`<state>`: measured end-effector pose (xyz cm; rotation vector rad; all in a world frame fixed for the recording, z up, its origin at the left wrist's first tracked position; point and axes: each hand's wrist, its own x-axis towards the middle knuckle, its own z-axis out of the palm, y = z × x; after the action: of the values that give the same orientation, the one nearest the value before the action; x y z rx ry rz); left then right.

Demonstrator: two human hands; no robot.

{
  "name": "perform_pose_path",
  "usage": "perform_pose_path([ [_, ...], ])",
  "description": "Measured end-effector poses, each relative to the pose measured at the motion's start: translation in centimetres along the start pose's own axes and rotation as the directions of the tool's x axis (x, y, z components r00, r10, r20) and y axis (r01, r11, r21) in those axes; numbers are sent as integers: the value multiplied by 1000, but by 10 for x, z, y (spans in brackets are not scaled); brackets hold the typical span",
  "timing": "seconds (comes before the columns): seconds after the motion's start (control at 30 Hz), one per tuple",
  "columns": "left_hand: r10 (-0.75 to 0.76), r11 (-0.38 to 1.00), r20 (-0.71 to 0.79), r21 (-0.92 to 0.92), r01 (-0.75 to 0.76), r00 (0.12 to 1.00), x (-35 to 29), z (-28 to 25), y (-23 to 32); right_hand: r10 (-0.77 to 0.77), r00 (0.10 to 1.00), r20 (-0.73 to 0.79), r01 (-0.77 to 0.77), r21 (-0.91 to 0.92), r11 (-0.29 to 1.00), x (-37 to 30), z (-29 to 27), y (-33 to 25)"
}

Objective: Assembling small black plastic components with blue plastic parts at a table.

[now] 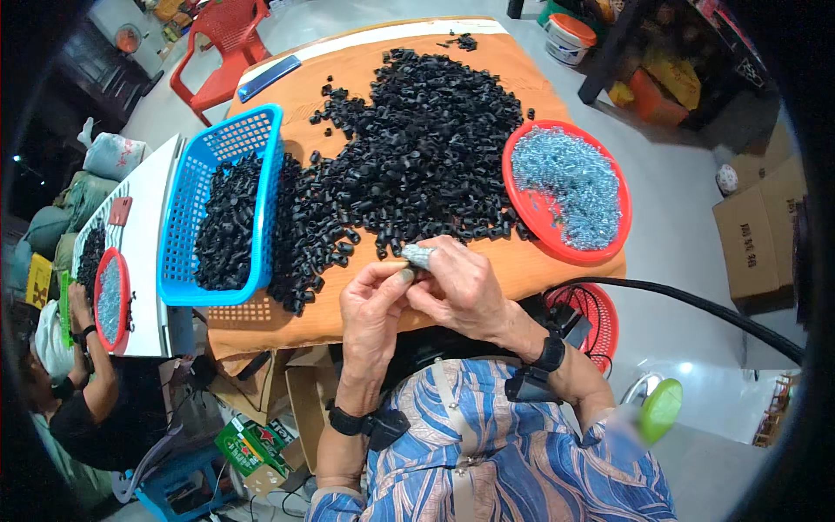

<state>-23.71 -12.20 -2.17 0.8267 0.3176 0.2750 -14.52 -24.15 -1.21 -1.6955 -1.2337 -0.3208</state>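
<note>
- Left hand (pixel 372 300): lower centre of frame; thumb and fingers pinched on the lower end of a small silver part (pixel 417 256); grip looks light, so the part could slip and drop into the lap or under the worktop edge.
- Right hand (pixel 461 283): just right of the left, touching it; fingers curled over the same silver part from above; most of the part is hidden, so alignment cannot be judged; a skewed push might jam or bend it.
- Black pieces (pixel 417 148): large loose heap across centre of the orange worktop (pixel 522 261); its near edge lies just beside the hands; a sweep of a wrist would likely scatter pieces to the floor.
- Blue basket (pixel 217 209): left of centre, part-filled with black pieces; its near end overhangs the worktop edge; a knock could tip it.
- Red tray (pixel 531 204): right of centre, holding silver clips; it sits close to the worktop edge; an elbow bump may spill them.
- Second person (pixel 87 383): lower left, at a separate white table; well apart.
</note>
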Motion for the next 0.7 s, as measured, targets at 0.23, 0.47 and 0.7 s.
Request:
perform_pose_path([
  [0.23, -35, 999, -8, 42, 35, 999, 3, 2, -6, -107, 992, 63, 112, -84, 990, -2, -8, 0],
  [0.47, 4, 999, -2, -37, -4, 1000, 3, 2, -9, -78, 994, 71, 82, -47, 996, -1, -9, 3],
  [0.7, 229, 888, -117, 432, -158, 966, -14, 6, 29, 171, 982, 74, -177, 76, 981, 0, -33, 1],
])
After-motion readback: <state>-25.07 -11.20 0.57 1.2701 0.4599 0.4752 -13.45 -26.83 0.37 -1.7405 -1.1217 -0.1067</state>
